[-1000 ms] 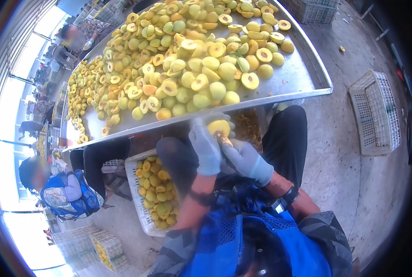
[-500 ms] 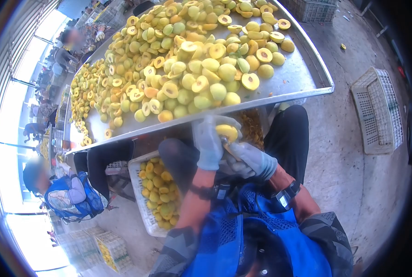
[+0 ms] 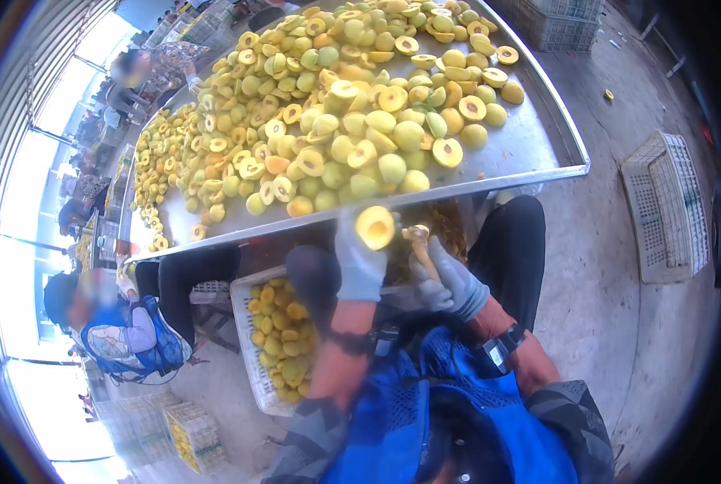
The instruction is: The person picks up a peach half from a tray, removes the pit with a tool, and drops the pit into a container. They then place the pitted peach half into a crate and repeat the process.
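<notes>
Just below the bench [image 3: 531, 141] edge at frame centre, the left hand [image 3: 359, 262] had its grip closed around a peach half [image 3: 374, 227], likely light, soft and slippery, best held by its skin side, while the right hand [image 3: 455, 284] clasped a pitting tool [image 3: 419, 242].

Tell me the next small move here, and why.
Probably drop the fruit half from the left hand into the basket below. Its cut face looks already hollowed, and the right hand holds the tool apart from it.
</notes>
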Motion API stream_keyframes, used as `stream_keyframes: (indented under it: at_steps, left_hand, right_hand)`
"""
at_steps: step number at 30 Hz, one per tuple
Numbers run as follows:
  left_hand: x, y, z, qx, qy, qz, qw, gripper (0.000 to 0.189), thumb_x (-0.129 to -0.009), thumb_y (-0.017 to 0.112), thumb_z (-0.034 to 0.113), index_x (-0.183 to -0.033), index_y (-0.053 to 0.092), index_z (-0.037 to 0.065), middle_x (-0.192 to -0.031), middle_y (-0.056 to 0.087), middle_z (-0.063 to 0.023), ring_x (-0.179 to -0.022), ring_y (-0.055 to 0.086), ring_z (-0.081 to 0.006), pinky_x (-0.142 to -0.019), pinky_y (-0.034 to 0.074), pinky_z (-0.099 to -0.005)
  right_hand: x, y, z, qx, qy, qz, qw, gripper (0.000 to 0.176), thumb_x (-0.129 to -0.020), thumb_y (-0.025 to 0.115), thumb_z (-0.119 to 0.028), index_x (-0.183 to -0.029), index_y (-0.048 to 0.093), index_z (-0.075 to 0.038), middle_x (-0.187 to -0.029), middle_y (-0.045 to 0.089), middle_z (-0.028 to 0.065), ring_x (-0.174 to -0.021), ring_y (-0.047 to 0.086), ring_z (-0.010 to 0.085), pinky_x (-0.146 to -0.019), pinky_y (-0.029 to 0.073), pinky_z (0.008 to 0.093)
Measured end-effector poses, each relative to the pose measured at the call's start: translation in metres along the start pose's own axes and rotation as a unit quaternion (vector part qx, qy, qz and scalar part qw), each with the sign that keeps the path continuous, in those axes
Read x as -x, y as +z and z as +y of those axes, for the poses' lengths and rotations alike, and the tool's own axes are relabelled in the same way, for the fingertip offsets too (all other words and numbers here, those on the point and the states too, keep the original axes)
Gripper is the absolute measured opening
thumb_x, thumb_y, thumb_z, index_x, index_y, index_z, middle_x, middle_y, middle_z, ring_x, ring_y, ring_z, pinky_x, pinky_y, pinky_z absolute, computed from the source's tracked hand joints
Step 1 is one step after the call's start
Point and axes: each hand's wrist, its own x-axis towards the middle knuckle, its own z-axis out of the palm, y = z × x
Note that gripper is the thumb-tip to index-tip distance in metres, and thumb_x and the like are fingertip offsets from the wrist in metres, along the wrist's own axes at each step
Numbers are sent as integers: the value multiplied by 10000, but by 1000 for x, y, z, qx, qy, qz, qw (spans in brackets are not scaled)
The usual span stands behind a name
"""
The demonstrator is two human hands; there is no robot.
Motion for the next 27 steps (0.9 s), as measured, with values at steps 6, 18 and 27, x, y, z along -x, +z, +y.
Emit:
stream_keyframes:
  at_steps: [6,18,27]
  left_hand:
    - [8,-162,-8,-398,144,127,897,231,-959,600,133,-1130,662,-9,-1008,706,-136,-912,711,-231,-776,614,-358]
    - [-8,-136,24,-370,10,82,925,390,-937,709,222,-1223,683,-42,-1166,726,-182,-1055,698,-229,-933,538,-338]
    - [-99,-2,-50,-462,34,-32,886,749,-697,863,370,-1252,596,-57,-1127,670,-287,-1078,658,-416,-906,535,-457]
  right_hand:
    - [-2,7,-10,171,-75,151,971,598,-1046,371,-653,-852,528,-110,-576,437,-6,-371,331,77,-327,269,227]
    - [-32,-2,-2,214,-80,249,941,530,-1033,509,-574,-880,596,-73,-619,536,31,-383,462,119,-347,381,264]
    - [-23,-17,-10,301,-133,286,900,491,-1037,529,-541,-897,641,-84,-645,573,40,-441,494,139,-392,360,276]
